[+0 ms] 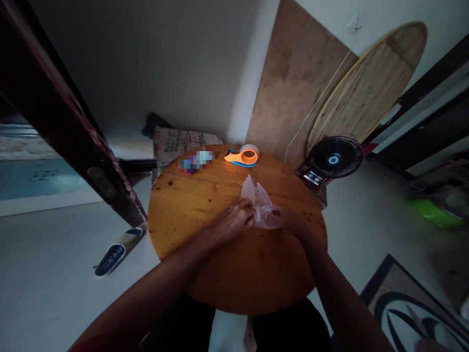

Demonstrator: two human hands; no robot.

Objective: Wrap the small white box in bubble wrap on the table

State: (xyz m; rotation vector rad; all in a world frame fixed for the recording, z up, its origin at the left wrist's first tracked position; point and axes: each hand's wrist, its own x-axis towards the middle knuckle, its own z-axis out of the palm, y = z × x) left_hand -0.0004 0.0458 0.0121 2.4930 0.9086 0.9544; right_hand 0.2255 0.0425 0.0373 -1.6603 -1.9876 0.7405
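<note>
A thin, pinkish-white plastic bag (264, 196) lies crumpled near the middle of the round wooden table (190, 210), two pointed corners sticking up at its far side. My left hand (239, 216) is closed on the bag's left edge, fingers curled. At the bag's right side, my right hand (285, 218) grips it too, with its fingers partly hidden and dim. Just beyond the bag sits an orange tape dispenser (240, 156) with a roll of tape in it. Whether anything is inside the bag I cannot tell.
A blurred-out small item (197, 161) lies at the table's far left. Behind it is a printed sack (183, 142). A dark fan (333, 159) stands at the right edge, near a leaning round board (370, 83). A door frame (84, 142) rises at left.
</note>
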